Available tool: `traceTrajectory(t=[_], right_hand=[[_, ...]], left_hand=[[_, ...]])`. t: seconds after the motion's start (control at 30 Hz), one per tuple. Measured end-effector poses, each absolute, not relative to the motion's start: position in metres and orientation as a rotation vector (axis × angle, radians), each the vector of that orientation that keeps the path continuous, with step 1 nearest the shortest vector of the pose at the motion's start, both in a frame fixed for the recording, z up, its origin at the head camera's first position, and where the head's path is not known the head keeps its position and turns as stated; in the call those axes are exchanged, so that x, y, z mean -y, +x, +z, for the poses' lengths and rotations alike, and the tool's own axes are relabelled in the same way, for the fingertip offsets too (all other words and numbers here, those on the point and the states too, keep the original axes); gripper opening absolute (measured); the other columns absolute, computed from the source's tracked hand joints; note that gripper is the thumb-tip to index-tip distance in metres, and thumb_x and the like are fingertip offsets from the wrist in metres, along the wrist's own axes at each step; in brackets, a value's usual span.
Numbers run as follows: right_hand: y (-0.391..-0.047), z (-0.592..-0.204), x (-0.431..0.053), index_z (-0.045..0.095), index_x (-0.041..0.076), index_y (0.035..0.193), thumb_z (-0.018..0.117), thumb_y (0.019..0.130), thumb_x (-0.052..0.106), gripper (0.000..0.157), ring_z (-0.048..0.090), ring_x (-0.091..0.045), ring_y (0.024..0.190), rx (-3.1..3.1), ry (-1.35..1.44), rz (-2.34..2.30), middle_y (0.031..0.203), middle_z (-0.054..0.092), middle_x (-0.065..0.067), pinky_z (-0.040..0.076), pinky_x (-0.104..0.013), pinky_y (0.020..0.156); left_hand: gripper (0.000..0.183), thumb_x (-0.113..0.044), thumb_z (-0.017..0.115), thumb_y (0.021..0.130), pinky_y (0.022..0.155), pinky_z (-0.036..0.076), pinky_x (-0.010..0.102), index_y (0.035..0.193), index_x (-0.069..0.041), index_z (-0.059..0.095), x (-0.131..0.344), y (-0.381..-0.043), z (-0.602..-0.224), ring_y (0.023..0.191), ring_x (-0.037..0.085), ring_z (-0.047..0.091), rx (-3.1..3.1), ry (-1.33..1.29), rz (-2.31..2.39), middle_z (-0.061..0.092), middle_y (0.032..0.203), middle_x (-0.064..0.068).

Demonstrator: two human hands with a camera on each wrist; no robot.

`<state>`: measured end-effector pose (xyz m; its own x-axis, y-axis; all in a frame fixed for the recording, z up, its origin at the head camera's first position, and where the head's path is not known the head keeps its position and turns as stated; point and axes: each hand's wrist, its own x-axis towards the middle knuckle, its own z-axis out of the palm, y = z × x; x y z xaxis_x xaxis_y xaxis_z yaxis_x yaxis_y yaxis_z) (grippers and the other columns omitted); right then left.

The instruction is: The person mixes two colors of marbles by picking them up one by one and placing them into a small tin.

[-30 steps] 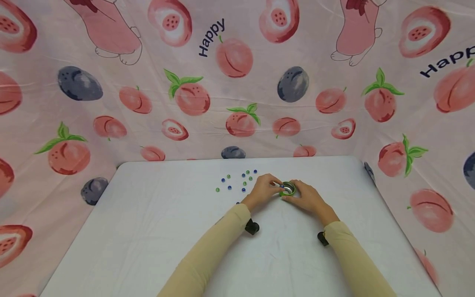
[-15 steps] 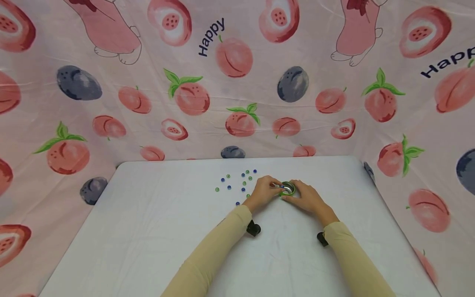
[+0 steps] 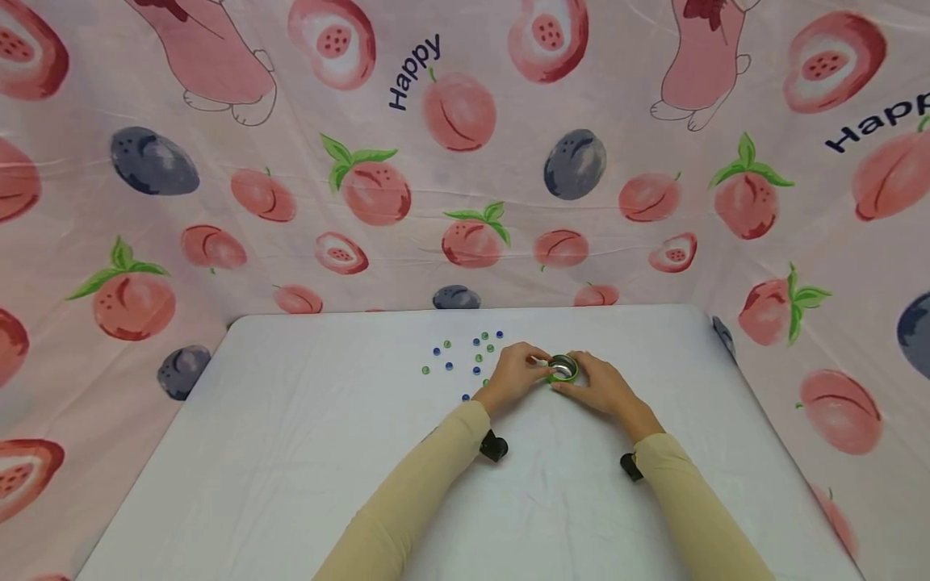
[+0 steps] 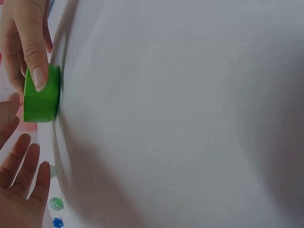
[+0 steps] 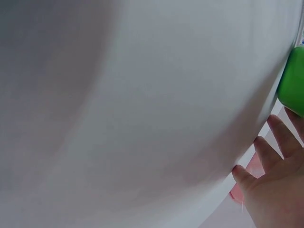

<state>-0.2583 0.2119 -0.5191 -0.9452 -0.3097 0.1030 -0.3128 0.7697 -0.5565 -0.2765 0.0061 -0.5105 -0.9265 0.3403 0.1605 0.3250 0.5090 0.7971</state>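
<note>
A small round green bowl [image 3: 563, 380] with a shiny metal inside stands on the white table. My right hand [image 3: 605, 389] grips it from the right, the thumb on its near side and fingers on its far side. At the left of the rim is my left hand [image 3: 514, 374], thumb and forefinger close together, no marble visible between them. In the left wrist view, that hand's other fingers [image 4: 40, 183] spread loosely below the bowl. The right wrist view catches the bowl's green side [image 5: 292, 83] beside the right fingers. What lies inside the bowl is too small to tell.
Several green and blue glass marbles lie scattered left of the bowl, among them a blue marble [image 3: 437, 352] and a green marble [image 3: 425, 370]. Fruit-printed cloth [image 3: 400, 266] hangs behind and at both sides of the white table [image 3: 305, 452].
A blue marble seen between my left fingertips at the bowl's rim in the earlier frames no longer shows there. My right hand and the bowl have stayed in place.
</note>
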Motion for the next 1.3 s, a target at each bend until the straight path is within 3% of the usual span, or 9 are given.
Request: traceTrajectory(t=[0.27, 0.77, 1.3], right_hand=[[-0.256, -0.518, -0.211, 0.062, 0.0, 0.136, 0.084, 0.091, 0.035, 0.062, 0.064, -0.042, 0.123, 2.924, 0.526, 0.954, 0.132, 0.069, -0.02, 0.049, -0.06, 0.107], [-0.255, -0.515, -0.21, 0.064, -0.001, 0.136, 0.084, 0.091, 0.033, 0.06, 0.063, -0.042, 0.127, 2.928, 0.472, 0.985, 0.131, 0.07, -0.021, 0.047, -0.06, 0.11], [-0.254, -0.514, -0.211, 0.064, -0.002, 0.135, 0.084, 0.091, 0.033, 0.06, 0.063, -0.043, 0.127, 2.936, 0.466, 0.981, 0.129, 0.07, -0.022, 0.047, -0.059, 0.11]], left_hand=[[0.024, -0.018, 0.079, 0.097, 0.094, 0.055, 0.033, 0.117, -0.005, 0.079, 0.003, -0.273, -0.502, 0.11, 0.025, 0.067, -2.733, 0.636, 1.338, 0.073, 0.118, 0.01], [0.028, -0.015, 0.08, 0.096, 0.097, 0.056, 0.044, 0.118, 0.002, 0.077, 0.044, -0.266, -0.489, 0.111, 0.035, 0.069, -2.78, 0.812, 1.258, 0.075, 0.117, 0.014], [0.036, -0.012, 0.082, 0.093, 0.097, 0.057, 0.051, 0.124, 0.004, 0.074, 0.089, -0.253, -0.489, 0.116, 0.038, 0.067, -2.753, 0.648, 1.378, 0.073, 0.123, 0.019]])
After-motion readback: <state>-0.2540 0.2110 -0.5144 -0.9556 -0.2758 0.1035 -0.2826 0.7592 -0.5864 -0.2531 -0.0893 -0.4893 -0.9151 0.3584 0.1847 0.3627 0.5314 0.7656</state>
